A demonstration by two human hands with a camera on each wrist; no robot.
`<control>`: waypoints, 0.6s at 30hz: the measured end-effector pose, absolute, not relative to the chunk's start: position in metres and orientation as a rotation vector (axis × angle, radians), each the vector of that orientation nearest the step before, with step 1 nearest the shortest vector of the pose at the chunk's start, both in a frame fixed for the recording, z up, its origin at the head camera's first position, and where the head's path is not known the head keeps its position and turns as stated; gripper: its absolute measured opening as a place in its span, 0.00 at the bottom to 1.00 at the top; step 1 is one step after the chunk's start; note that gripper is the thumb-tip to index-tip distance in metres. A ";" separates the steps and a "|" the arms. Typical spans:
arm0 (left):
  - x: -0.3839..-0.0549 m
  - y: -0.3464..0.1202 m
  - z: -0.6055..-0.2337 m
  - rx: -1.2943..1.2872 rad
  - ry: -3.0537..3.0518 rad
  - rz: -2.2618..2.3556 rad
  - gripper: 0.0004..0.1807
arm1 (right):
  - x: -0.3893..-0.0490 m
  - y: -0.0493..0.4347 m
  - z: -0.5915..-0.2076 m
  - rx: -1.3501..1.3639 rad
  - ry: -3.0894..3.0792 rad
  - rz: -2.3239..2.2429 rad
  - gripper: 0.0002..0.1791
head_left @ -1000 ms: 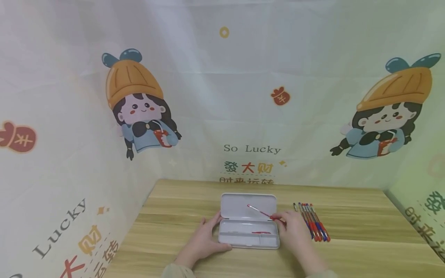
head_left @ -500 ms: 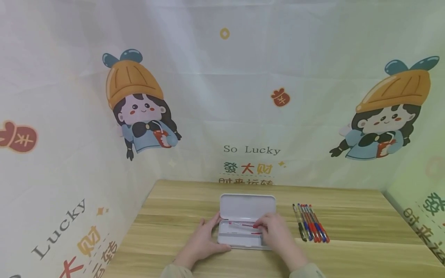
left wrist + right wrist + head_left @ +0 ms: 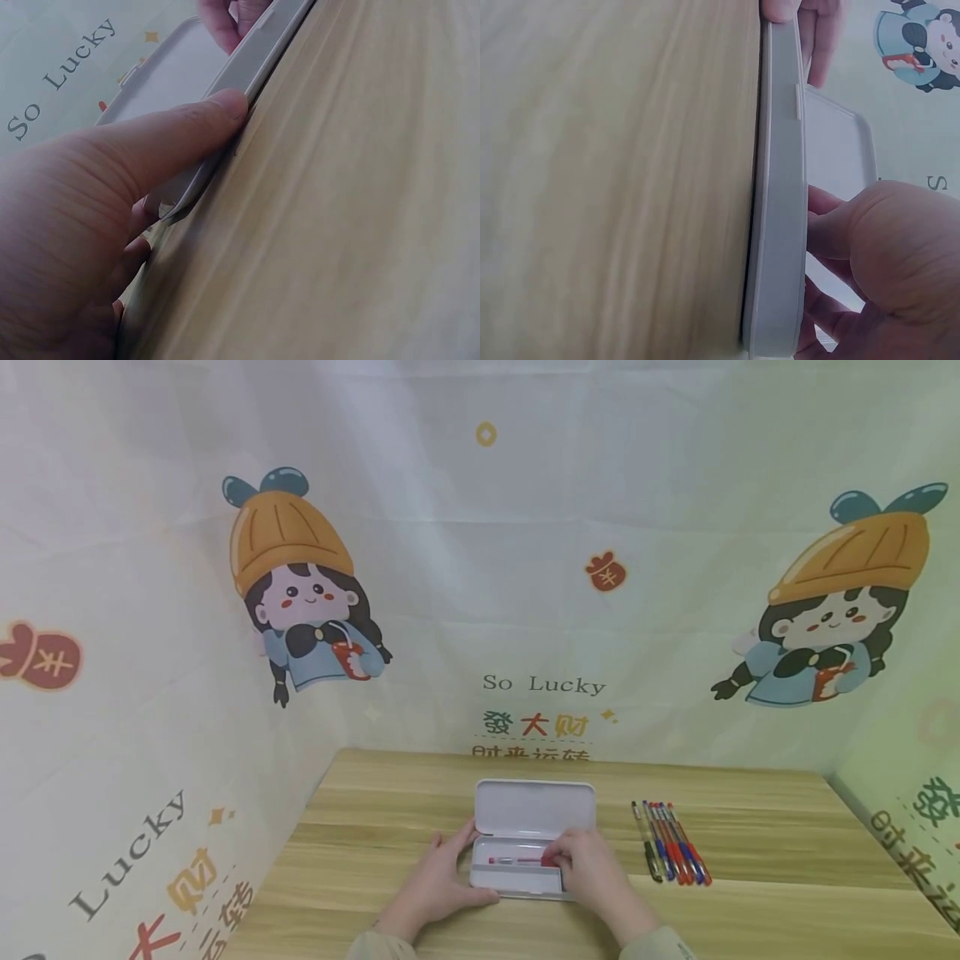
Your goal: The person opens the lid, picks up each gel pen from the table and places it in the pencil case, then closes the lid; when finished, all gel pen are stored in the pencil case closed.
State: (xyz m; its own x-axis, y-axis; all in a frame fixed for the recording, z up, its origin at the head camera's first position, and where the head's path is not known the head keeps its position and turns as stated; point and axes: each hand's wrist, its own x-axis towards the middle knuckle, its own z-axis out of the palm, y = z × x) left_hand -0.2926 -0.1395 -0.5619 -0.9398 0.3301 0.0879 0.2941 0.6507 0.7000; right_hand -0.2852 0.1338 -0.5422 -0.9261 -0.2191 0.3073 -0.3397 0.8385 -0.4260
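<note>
An open white pencil case (image 3: 536,807) lies on the table, its lid tipped back. At its left end my left hand (image 3: 438,883) grips it, thumb on the front edge and fingers along the far side; the left wrist view shows this thumb (image 3: 199,124) close up. My right hand (image 3: 595,870) pinches a red pen (image 3: 521,861) by its grip end, low in the long rear compartment. The pen's clear barrel points left. In the right wrist view the front wall of the case (image 3: 781,187) hides the right fingertips and the pen.
Right of the case, several pens (image 3: 670,847) with black, blue and red grips lie side by side on the wooden table (image 3: 780,860). A printed cloth (image 3: 450,610) hangs behind and on both sides.
My right hand has moved left and down, taking the red pen from above the case's right side into the rear compartment. The left hand has stayed at the case's left end.
</note>
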 end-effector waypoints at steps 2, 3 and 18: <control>-0.293 -0.140 -0.562 0.533 2.813 1.175 0.70 | -0.285 0.134 -0.542 0.418 -2.774 0.733 0.11; -0.293 -0.140 -0.562 0.532 2.813 1.172 0.70 | -0.284 0.135 -0.543 0.410 -2.774 0.752 0.11; -0.292 -0.139 -0.562 0.518 2.808 1.170 0.70 | -0.271 0.185 -0.536 0.077 -2.648 0.996 0.13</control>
